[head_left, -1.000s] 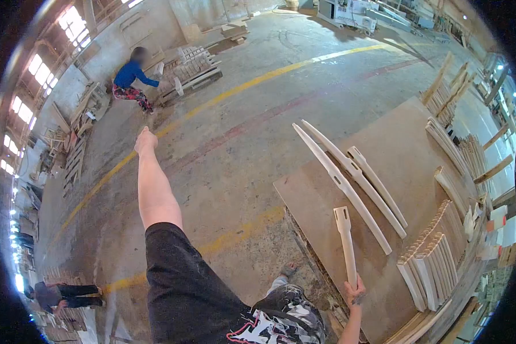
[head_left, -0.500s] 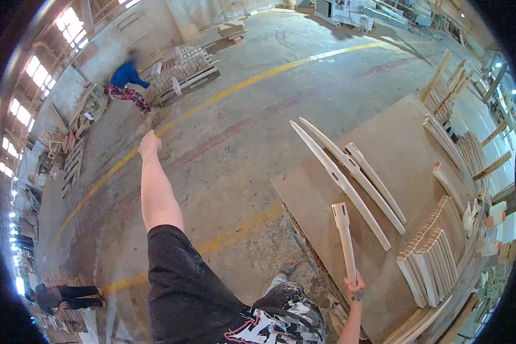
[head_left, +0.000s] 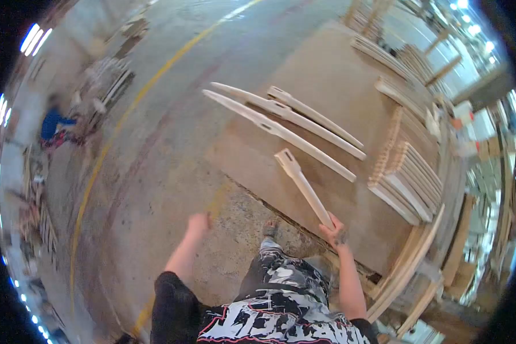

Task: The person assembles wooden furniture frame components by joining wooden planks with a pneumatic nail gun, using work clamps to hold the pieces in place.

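Slotted wooden piece point(head_left: 307, 190), near the centre of the head view, slants over the desk point(head_left: 315, 57), its slotted end up and to the left. The right hand point(head_left: 333, 230) is closed around its lower end. Farther left, the left hand point(head_left: 199, 223) is a blur over the floor point(head_left: 172, 172); I can't tell how far open it is or whether it holds anything. Three slim wooden pieces point(head_left: 282, 133) lie just above, and stacked slats point(head_left: 407, 184) sit at the right.
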